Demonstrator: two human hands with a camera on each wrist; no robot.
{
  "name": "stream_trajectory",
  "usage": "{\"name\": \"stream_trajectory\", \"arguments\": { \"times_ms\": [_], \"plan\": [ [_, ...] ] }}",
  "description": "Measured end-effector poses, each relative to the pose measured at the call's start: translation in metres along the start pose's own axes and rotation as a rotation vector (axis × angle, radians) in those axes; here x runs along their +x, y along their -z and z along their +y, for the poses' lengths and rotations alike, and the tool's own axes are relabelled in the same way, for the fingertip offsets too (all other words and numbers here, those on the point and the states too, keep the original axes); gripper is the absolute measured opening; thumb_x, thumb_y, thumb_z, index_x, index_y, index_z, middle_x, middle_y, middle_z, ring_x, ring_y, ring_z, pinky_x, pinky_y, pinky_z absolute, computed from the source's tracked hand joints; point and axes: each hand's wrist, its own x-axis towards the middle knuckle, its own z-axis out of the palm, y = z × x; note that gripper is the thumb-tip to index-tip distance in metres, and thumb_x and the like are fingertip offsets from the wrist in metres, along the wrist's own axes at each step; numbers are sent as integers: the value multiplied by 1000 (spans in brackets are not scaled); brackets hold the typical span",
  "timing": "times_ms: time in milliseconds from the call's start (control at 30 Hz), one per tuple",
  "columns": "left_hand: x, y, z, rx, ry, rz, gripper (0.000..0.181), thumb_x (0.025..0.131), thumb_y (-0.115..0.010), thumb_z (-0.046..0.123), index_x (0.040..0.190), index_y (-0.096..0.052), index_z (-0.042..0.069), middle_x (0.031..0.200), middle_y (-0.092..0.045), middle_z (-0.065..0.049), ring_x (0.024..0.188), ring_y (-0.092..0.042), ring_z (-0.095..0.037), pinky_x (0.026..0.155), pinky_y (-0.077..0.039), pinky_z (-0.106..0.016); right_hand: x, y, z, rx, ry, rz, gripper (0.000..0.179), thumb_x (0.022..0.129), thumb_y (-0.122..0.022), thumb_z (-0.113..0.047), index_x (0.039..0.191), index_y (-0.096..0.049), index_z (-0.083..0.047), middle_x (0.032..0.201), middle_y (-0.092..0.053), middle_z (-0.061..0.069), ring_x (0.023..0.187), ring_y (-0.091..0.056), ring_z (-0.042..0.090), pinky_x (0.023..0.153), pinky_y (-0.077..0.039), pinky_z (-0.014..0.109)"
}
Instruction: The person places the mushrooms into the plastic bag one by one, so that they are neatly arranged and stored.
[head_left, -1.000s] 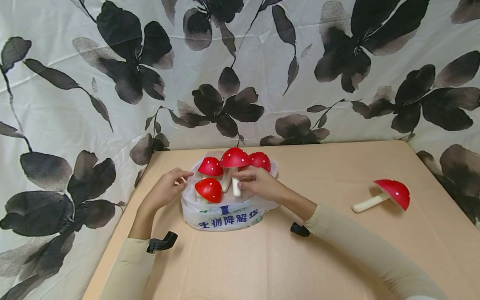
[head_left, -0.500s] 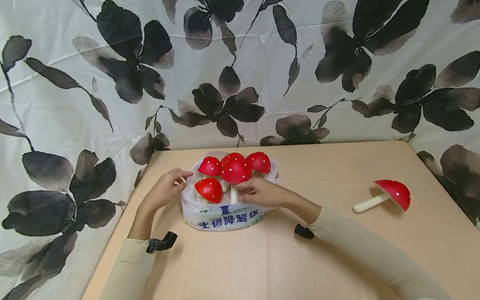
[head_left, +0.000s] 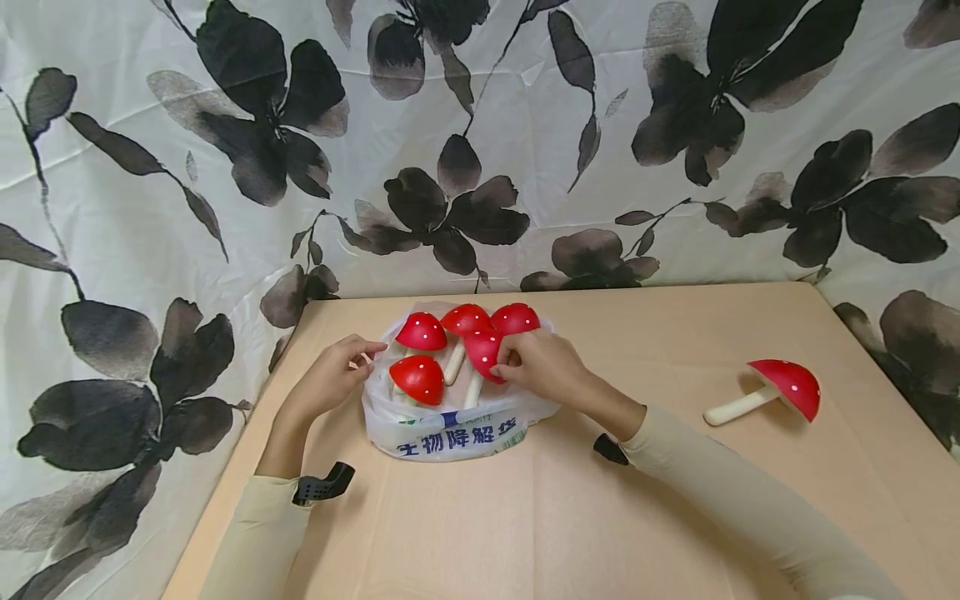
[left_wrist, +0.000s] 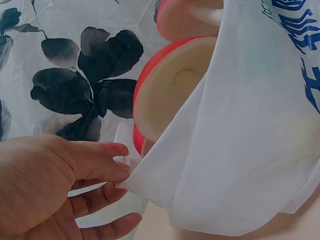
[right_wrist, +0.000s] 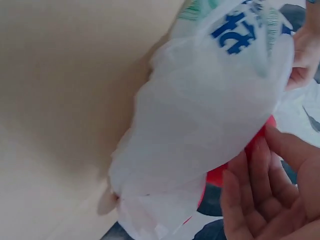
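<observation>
A white plastic bag (head_left: 450,437) with blue lettering stands open on the table, holding several toy mushrooms with red, white-dotted caps. My left hand (head_left: 333,375) pinches the bag's left rim between thumb and forefinger, as the left wrist view also shows. Inside the bag's right half, a mushroom (head_left: 480,350) leans with its pale stem pointing down, and my right hand (head_left: 547,362) grips its cap at the right edge. Seen from the right wrist, thumb and fingers meet red cap surface (right_wrist: 260,137) beyond the rim; the bag wall hides the rest of that mushroom.
Far to the right, a single red-capped mushroom (head_left: 795,387) lies on its side on the light wooden table (head_left: 637,517). Behind the table hangs a white cloth (head_left: 562,192) printed with dark flowers. Each wrist wears a black band.
The mushroom in my right hand went down into the bag and tilted rightward. My right hand shifted from its stem to its cap. The left hand stays on the rim.
</observation>
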Motion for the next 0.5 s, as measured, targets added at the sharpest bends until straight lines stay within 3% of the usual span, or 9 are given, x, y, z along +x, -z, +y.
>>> {"name": "stream_trajectory", "arguments": {
  "times_ms": [133,233,500],
  "plan": [
    [0,-1,-1,-4,2,1,36,93,-58,-6,128,-67,-4,104,-65,-13,91,-63,-24,78,-54,-27,2,-3,4,-96,3,95,30,79,-87,-33,93,-68,-15,91,-65,-1,81,-60,16,65,-56,29],
    [1,-2,-1,-7,4,2,36,93,-58,-6,128,-67,-4,105,-65,-13,91,-62,-24,78,-54,-26,4,-2,6,-132,24,110,45,77,-88,-36,106,-63,-13,109,-62,5,95,-61,20,73,-60,34],
    [3,-3,0,-7,-3,5,36,93,-57,-6,128,-67,-4,104,-65,-14,91,-62,-24,78,-54,-25,12,2,14,-23,72,-54,73,75,-91,-19,138,-54,-9,133,-58,11,119,-58,26,88,-59,40]
  ]
}}
